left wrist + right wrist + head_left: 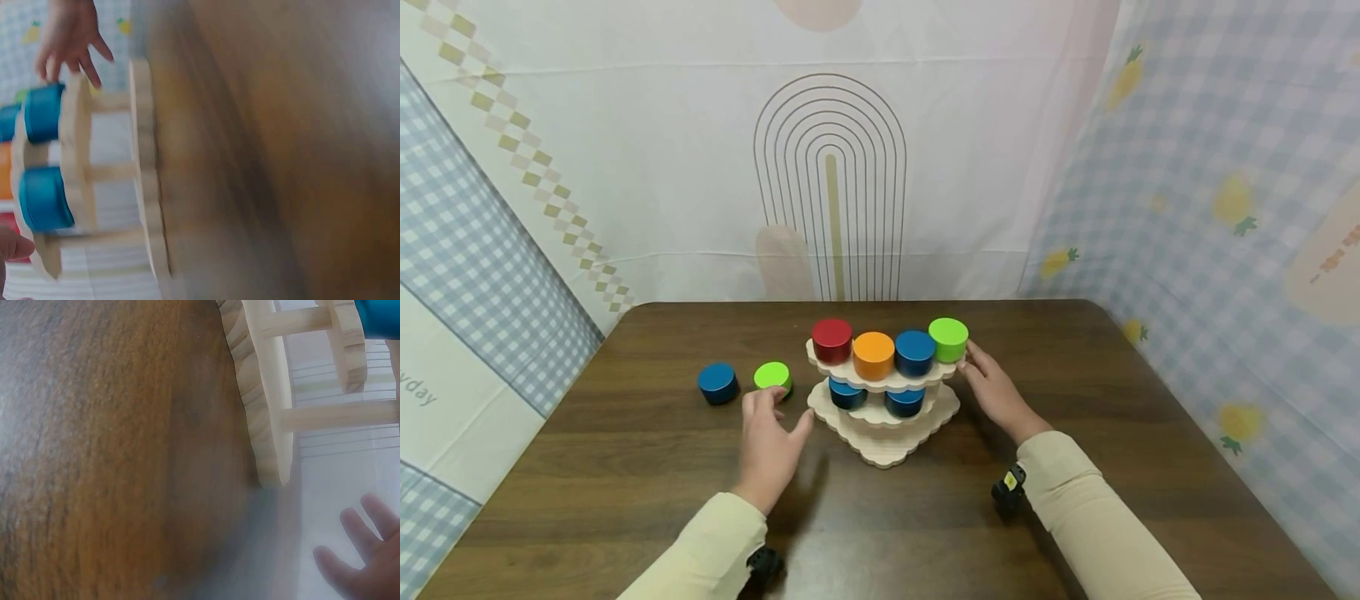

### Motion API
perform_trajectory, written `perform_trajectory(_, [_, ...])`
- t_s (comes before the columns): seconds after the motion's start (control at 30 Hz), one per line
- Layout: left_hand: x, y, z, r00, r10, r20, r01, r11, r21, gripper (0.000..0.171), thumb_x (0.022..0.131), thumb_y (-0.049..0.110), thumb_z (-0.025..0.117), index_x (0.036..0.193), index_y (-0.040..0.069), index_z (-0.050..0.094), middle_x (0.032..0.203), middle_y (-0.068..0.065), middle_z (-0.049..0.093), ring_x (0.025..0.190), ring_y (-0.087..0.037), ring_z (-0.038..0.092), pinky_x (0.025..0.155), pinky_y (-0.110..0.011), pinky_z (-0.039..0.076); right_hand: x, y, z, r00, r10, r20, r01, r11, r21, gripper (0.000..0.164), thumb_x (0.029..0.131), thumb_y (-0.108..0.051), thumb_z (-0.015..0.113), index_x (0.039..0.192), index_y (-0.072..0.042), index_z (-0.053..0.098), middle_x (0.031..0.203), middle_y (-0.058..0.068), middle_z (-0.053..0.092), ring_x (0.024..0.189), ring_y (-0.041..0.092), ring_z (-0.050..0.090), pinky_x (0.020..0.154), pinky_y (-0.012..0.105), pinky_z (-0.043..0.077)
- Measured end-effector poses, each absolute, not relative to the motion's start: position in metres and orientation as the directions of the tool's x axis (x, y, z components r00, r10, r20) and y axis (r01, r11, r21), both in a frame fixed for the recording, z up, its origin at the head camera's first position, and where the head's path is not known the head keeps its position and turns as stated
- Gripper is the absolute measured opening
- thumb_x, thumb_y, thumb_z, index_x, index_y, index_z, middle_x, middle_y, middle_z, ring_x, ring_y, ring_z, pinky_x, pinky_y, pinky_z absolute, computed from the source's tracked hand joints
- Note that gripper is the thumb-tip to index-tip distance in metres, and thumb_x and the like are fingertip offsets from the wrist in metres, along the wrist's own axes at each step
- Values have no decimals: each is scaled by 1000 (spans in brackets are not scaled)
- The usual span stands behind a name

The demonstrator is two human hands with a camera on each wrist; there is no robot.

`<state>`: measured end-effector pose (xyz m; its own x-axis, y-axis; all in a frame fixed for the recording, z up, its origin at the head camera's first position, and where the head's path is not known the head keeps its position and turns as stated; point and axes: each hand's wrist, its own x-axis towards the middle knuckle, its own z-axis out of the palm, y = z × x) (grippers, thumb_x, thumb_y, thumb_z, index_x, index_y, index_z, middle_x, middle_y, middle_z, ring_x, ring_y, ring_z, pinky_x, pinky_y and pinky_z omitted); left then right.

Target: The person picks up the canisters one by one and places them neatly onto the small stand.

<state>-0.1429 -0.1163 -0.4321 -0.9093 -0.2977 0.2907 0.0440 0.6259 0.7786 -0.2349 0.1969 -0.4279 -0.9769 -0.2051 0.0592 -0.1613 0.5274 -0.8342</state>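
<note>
A pale wooden tiered stand [880, 450] with scalloped shelves stands on the table. Its top shelf carries a red cylinder [832, 342], an orange cylinder [873, 356], a blue cylinder [914, 353] and a lime green cylinder [948, 339]. On the middle shelf sit two more blue cylinders [44, 199]. My left hand [771, 450] has its thumb spread toward the stand, fingertips overlapping the near edge of a loose lime green cylinder [772, 377]. Beside the stand's right end is my right hand [996, 396], fingers extended and spread in the right wrist view.
Another loose blue cylinder [718, 383] lies to the left of the lime green one. The brown wooden table [625, 483] ends at a printed cloth backdrop [962, 167], with a checked cloth [1210, 250] at the right.
</note>
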Motion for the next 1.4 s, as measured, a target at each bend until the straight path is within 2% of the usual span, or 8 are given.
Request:
perform_trajectory(0.23, [-151, -144, -430, -909, -290, 299, 25, 679, 734, 50, 85, 17, 72, 123, -6, 49, 119, -21, 41, 99, -33, 53, 83, -45, 47, -236, 199, -430, -977, -204, 57, -158, 524, -837, 63, 104, -42, 33, 155, -12, 15, 158, 16, 20, 141, 37, 25, 112, 58, 22])
perform_trajectory(0.47, [-161, -167, -430, -908, -279, 313, 25, 709, 705, 51, 85, 17, 71, 124, -6, 48, 120, -23, 39, 102, -35, 48, 84, -48, 45, -235, 200, -430, -978, -203, 44, -146, 523, -840, 64, 104, -43, 33, 155, -11, 13, 157, 17, 20, 141, 37, 25, 112, 58, 21])
perform_trajectory(0.7, [-171, -183, -431, -916, -275, 291, -14, 748, 663, 54, 87, 23, 67, 128, -4, 45, 129, -27, 35, 117, -42, 42, 92, -57, 41, -236, 200, -430, -978, -205, 45, -149, 528, -836, 63, 104, -42, 32, 155, -11, 14, 157, 17, 21, 141, 37, 26, 112, 58, 22])
perform_trajectory(1.03, [-186, -207, -432, -922, -276, 273, -53, 786, 615, 59, 88, 26, 68, 133, -3, 42, 132, -30, 33, 118, -45, 36, 92, -62, 40, -237, 200, -431, -977, -207, 50, -155, 526, -836, 64, 103, -43, 33, 155, -12, 14, 156, 18, 24, 141, 36, 27, 111, 59, 22])
perform_trajectory(1.4, [-200, -234, -439, -953, -259, 158, -85, 727, 682, 79, 86, 32, 69, 144, -4, 29, 142, -33, 24, 129, -50, 25, 100, -65, 32, -238, 199, -431, -973, -222, 62, -171, 515, -840, 63, 104, -42, 33, 155, -11, 14, 158, 17, 20, 143, 37, 22, 112, 59, 20])
